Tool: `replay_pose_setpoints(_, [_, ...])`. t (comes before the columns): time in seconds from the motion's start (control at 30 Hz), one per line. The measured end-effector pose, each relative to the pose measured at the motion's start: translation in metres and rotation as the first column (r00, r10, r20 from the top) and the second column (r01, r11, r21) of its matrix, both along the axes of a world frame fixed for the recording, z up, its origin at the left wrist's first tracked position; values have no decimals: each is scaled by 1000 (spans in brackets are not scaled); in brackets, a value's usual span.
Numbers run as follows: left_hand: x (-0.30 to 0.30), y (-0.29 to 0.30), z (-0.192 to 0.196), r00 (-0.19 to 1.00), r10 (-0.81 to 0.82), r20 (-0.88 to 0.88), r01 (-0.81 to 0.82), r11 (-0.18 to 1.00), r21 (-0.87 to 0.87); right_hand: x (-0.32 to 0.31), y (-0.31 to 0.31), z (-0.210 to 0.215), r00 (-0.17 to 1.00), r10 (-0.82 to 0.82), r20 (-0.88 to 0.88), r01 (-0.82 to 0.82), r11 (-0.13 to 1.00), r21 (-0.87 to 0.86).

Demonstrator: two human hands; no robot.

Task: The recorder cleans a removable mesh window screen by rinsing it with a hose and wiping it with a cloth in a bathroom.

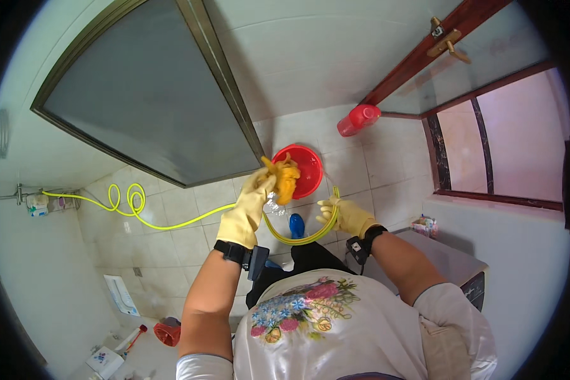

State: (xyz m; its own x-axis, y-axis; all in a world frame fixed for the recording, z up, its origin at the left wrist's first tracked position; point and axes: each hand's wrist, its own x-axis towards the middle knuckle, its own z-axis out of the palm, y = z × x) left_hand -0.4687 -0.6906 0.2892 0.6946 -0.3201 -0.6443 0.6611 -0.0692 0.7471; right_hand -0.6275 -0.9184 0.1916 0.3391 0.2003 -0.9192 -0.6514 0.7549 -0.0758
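Note:
Both hands wear cream rubber gloves. In my left hand point(259, 193) is a bunched mustard-yellow cloth point(287, 180), hanging over the near-left rim of a red basin point(310, 171) on the floor. My fingers are closed on its upper end. A yellow-green hose point(297, 241) passes by my left glove, bends in a loop toward me and comes up at my right hand point(345, 215). That hand grips the hose near its end, which points up beside the basin. A thin stream at the hose's tip is too faint to make out.
A large frosted panel point(145, 88) in a metal frame stands left of the basin. A red bottle point(358, 120) stands by the open door point(411, 50). The hose runs coiled to a wall tap point(20, 193). A grey-topped appliance point(418, 259) stands at my right.

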Motion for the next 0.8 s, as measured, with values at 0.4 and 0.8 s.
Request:
replay_pose_setpoints(0.4, [-166, 273, 2, 945, 327, -18, -285, 850, 443, 65, 45, -47, 993, -114, 30, 114, 993, 4])
replay_pose_setpoints(0.8, [-403, 473, -41, 604, 776, -183, -669, 618, 414, 158, 236, 22, 951, 289, 109, -269, 949, -166])
